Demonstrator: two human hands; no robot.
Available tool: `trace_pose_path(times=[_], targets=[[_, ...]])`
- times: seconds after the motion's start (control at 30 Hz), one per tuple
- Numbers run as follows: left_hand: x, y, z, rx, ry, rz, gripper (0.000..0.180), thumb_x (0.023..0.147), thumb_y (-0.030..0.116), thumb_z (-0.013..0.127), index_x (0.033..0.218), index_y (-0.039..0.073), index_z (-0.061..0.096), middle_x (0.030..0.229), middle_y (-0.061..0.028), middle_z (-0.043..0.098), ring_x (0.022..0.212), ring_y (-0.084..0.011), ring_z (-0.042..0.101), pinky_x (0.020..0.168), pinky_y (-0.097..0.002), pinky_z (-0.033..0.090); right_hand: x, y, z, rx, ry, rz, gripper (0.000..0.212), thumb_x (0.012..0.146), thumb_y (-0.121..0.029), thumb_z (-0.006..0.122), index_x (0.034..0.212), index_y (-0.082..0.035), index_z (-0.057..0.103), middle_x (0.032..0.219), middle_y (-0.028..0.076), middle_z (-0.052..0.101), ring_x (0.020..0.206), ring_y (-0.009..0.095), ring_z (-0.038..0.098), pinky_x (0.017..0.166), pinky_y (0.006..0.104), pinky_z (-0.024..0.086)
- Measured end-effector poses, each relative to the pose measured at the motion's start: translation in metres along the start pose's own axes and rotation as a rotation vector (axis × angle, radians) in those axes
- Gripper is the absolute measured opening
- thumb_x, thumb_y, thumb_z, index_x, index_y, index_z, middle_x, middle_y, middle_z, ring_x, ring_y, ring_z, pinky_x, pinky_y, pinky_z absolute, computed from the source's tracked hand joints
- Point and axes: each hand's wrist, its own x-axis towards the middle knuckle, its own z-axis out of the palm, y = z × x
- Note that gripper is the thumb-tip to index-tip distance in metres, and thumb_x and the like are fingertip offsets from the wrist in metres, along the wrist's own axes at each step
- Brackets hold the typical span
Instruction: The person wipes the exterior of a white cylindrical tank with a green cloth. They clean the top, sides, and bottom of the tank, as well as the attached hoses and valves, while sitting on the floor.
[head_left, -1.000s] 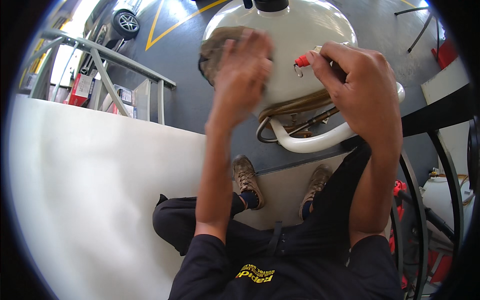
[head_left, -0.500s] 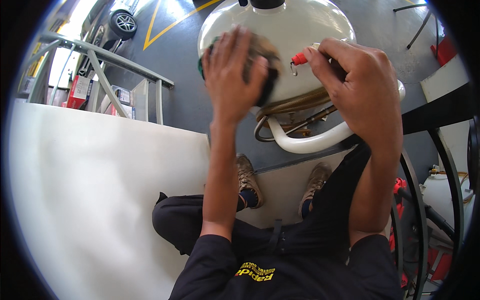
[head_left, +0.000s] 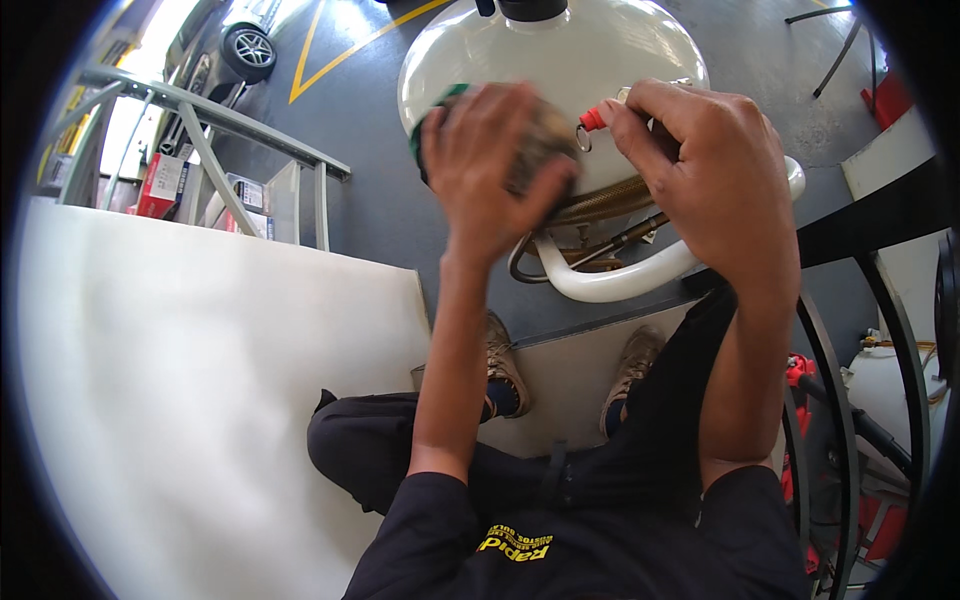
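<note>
L hand [head_left: 482, 172], fingers apart, covered mottled brown cloth [head_left: 537, 152] on domed glossy-wht tank [head_left: 612, 55]; R hand [head_left: 712, 160] pinched ringed red cyl [head_left: 592, 119].

Bright light pours in from the upper left, bleaching that corner nearly white. Highlights gleam on the glossy white rounded tank [head_left: 620, 60], while soft grey shading mottles the broad, smooth white panel [head_left: 200, 380]. Motion blurs the bare left hand [head_left: 485, 165]; the bare right hand [head_left: 715, 165] looks crisp. Fisheye distortion curves edges toward a black border.
</note>
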Motion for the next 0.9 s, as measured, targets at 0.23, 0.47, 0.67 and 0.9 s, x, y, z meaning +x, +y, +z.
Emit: trace_pose_path(times=[0.23,0.47,0.67,0.9], targets=[[0.003,-0.051,-0.002,-0.200,0.040,0.035,0.053,0.096,0.041,0.084,0.143,0.019,0.078,0.151,-0.0040,0.073,0.147,-0.0325,0.061,0.129,-0.0517,0.036,0.003,-0.004,-0.005,0.050,-0.052,0.052,0.031,0.108,-0.029,0.074,0.097,0.000,0.077,0.070,0.017,0.066,0.057,0.028,0.059,0.063,0.0414,0.048],[0.004,-0.004,0.008,0.053,0.049,-0.003,0.044,0.098,0.036,0.080,0.138,0.019,0.080,0.150,-0.0041,0.074,0.150,-0.0310,0.058,0.127,-0.0512,0.041,0.000,-0.008,-0.002,-0.010,-0.017,0.019,0.028,0.107,-0.027,0.075,0.098,-0.001,0.078,0.075,0.017,0.071,0.060,0.031,0.063,0.065,0.0422,0.050],[0.032,-0.021,-0.008,-0.072,-0.128,0.152,0.050,0.099,0.035,0.076,0.145,0.016,0.075,0.152,-0.0045,0.073,0.143,-0.0314,0.066,0.125,-0.0524,0.044,0.004,-0.005,-0.010,0.010,-0.092,0.058,0.028,0.106,-0.028,0.075,0.099,-0.001,0.079,0.078,0.017,0.073,0.064,0.032,0.069,0.067,0.0431,0.052],[0.055,-0.032,-0.007,-0.179,-0.090,-0.039,0.040,0.102,0.036,0.076,0.124,0.003,0.071,0.141,-0.0179,0.065,0.129,-0.0386,0.066,0.110,-0.0486,0.052,0.000,-0.011,-0.006,0.012,-0.028,0.039,0.028,0.107,-0.028,0.075,0.100,-0.001,0.080,0.079,0.017,0.074,0.066,0.033,0.071,0.071,0.0433,0.055]])
